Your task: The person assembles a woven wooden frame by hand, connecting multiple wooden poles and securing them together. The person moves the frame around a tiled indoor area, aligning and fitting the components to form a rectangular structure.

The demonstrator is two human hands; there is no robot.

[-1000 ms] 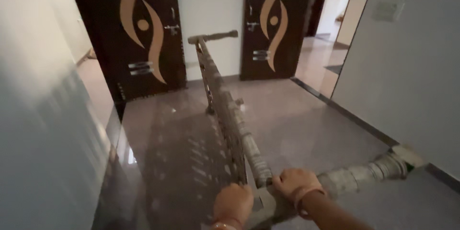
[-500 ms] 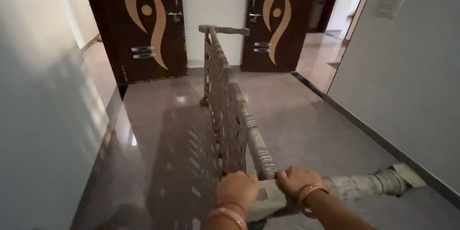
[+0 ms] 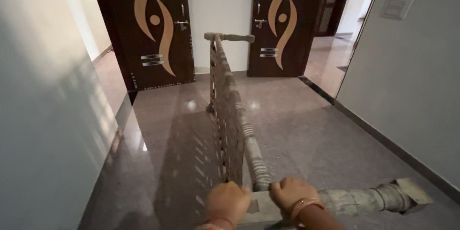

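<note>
Nearest you, at the bottom edge of the head view: your left hand [image 3: 228, 202] is clenched over the near end of the cot frame [image 3: 230, 115], fingers curled closed onto the wood just left of the corner joint. Your right hand [image 3: 291, 193], bangles at the wrist, sits just beside it on the right, fingers wrapped over the turned wooden leg [image 3: 364, 199] where it meets the frame. Both hands are in contact with the wood and close together.

The cot frame stands on its long side edge on the floor [image 3: 311, 139], running straight away from you down the middle of the hallway. Its top rail is wound with pale woven strapping; the webbing hangs below it and throws a lattice shadow on the floor to the left. The near leg juts out to the right, its end near the right wall [image 3: 412, 86].

At the far end, a second leg [image 3: 230, 37] sticks out level, in front of a white wall strip between two dark doors [image 3: 153, 24] with tan curved inlays.
</note>
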